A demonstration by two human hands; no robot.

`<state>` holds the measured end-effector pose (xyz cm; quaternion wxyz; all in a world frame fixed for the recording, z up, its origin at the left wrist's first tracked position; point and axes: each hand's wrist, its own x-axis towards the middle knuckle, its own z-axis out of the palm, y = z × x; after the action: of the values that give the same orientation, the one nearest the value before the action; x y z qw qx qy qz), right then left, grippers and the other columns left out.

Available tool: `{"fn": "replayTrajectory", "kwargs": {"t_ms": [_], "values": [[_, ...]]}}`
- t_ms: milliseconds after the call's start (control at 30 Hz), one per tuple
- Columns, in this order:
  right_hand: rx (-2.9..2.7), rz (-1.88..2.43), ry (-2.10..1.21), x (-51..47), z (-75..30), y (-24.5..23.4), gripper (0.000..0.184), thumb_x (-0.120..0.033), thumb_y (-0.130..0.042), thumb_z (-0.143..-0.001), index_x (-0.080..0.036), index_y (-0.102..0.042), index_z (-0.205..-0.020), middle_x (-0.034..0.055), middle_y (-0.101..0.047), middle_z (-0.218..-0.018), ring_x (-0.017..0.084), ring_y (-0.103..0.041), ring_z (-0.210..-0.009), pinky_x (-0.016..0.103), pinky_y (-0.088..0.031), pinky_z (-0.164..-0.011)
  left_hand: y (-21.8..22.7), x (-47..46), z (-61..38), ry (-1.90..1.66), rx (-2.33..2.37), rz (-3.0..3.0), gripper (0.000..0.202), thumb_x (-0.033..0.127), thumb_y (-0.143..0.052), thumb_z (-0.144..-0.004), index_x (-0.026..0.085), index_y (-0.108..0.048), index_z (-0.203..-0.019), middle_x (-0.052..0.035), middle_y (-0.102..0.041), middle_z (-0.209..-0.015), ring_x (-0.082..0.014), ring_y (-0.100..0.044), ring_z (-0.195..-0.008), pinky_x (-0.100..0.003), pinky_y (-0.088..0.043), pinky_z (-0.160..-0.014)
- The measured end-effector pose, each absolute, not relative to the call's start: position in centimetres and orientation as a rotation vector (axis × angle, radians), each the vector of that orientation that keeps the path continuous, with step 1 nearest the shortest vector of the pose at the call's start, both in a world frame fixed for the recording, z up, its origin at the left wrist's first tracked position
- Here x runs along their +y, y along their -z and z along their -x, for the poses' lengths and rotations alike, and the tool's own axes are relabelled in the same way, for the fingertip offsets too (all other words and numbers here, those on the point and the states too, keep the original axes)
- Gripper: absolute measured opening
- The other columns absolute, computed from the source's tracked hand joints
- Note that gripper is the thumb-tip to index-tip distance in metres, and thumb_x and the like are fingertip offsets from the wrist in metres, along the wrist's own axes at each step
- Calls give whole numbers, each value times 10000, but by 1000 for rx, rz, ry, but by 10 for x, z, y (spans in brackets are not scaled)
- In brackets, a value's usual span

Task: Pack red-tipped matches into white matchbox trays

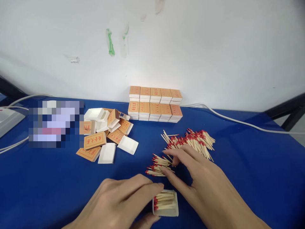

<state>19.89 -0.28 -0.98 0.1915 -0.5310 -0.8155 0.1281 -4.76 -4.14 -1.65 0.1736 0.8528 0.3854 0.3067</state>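
A white matchbox tray [166, 212], partly filled with red-headed matches, lies at the near edge of the view. My left hand [121, 200] grips it by its left end, fingers on the far side and thumb on the near side. Just beyond it is a small pile of matches [158, 165] on the blue table [133, 168]. My right hand [200, 178] reaches over the right end of that pile, thumb and index finger apart at the matches. A larger heap of matches [190, 140] lies behind the right fingers, which hide part of it.
Matchboxes [154, 109] stand stacked in two rows by the wall. Loose matchbox sleeves [94, 140] and white empty trays [128, 144] are jumbled at the left. A blurred-out object [54, 124] lies further left. A white cable [228, 119] runs along the back right.
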Motion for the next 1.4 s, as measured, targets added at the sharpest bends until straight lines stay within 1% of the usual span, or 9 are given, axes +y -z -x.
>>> {"fn": "replayTrajectory", "kwargs": {"t_ms": [133,267,400,533,633,733,833,1067,1400], "values": [[-2282,1542,-318,-3,-200,10,231,-349,-741,-1029,-299,-689,-1249,35,-757,-1154,250,-805,-863,377,-630,-655,22,-39,49,-777,1010,-2399,252,275,-659,-1112,267,-667,-1364,41,-832,-1128,-153,-841,-835,-291,-615,-622],[-2231,1599,-274,-2,-200,7,119,-358,-679,-1062,-278,-692,-1149,31,-737,-1048,246,-773,-822,373,-592,-625,25,-38,50,-726,1052,-2333,471,191,-826,-956,303,-655,-1380,59,-821,-1157,-163,-833,-853,-289,-615,-656],[-2224,1637,-229,-3,-201,6,92,-359,-668,-1064,-275,-702,-1054,27,-722,-983,231,-736,-758,358,-552,-610,23,-37,49,-719,1132,-2292,581,113,-921,-833,319,-671,-1315,83,-817,-1162,-155,-829,-851,-281,-615,-694],[-2254,1635,-188,-4,-200,8,58,-326,-700,-1034,-271,-710,-1019,30,-723,-976,239,-745,-772,349,-524,-591,19,-35,49,-735,1160,-2272,675,76,-979,-747,344,-682,-1291,113,-815,-1139,-130,-810,-782,-270,-612,-679],[-2244,1625,-209,-4,-199,8,54,-320,-717,-1029,-268,-716,-1042,27,-719,-977,239,-749,-782,344,-516,-582,15,-33,50,-728,1152,-2261,660,69,-1003,-699,326,-715,-1234,121,-816,-1109,-88,-740,-641,-248,-620,-665],[-2241,1601,-347,-4,-197,9,75,-305,-769,-1013,-278,-716,-1058,12,-717,-999,228,-750,-818,343,-534,-630,13,-30,50,-670,1129,-2213,595,58,-988,-710,304,-745,-1194,113,-816,-1093,-37,-636,-535,-184,-574,-561],[-2228,1577,-539,-4,-193,10,99,-284,-791,-1016,-290,-711,-1074,4,-719,-1073,212,-748,-887,343,-555,-711,13,-28,48,-620,1114,-2178,512,38,-950,-747,290,-758,-1149,98,-817,-1096,-35,-640,-560,-148,-559,-545],[-2221,1542,-697,-5,-186,11,93,-198,-718,-1057,-265,-696,-996,-2,-701,-1006,185,-719,-823,326,-522,-697,12,-30,49,-619,1087,-2135,414,45,-884,-803,287,-762,-1117,75,-818,-1141,-44,-646,-580,-141,-542,-532],[-2192,1522,-707,-4,-190,11,152,-179,-685,-1082,-256,-702,-952,1,-717,-993,181,-730,-828,312,-540,-718,14,-27,49,-680,1086,-2140,370,71,-845,-844,311,-763,-1114,84,-796,-1069,-37,-499,-491,-171,-469,-475]]}}
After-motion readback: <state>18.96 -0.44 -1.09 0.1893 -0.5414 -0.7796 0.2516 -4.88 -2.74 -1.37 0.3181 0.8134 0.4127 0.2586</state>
